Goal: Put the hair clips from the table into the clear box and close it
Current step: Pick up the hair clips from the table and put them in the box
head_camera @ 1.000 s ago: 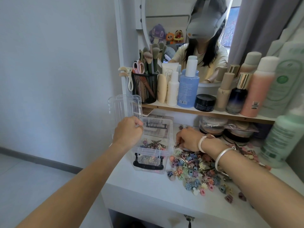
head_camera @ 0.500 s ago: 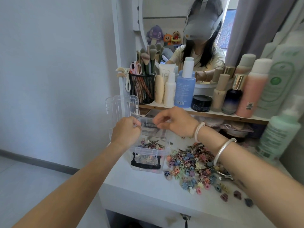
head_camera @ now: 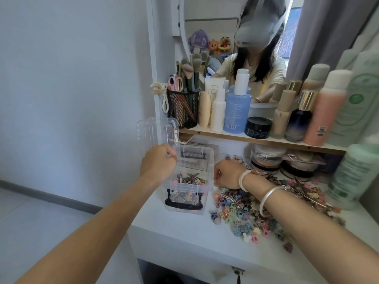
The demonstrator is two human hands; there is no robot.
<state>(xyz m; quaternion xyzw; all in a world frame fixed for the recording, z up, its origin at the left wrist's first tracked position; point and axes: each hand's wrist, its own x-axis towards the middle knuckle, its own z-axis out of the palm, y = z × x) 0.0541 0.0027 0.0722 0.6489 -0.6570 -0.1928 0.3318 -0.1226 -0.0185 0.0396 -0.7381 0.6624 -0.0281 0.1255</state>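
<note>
Left hand (head_camera: 159, 160) is curled around the back-left rim of the clear box (head_camera: 189, 181), lid (head_camera: 156, 131) standing open. Right hand (head_camera: 226, 174) is down in the hair clips (head_camera: 252, 210) heaped on the tabletop (head_camera: 184, 232) right of the box; can't tell what it's pinching. Cosmetic jars (head_camera: 266, 160) crowd behind the pile.

No text legible; blue bottle (head_camera: 236, 111) barcode and white tube (head_camera: 213, 87) logo, perhaps monogram, unreadable.

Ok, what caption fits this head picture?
Left hand steadies open clear box; right hand reaches hair clips.
</note>
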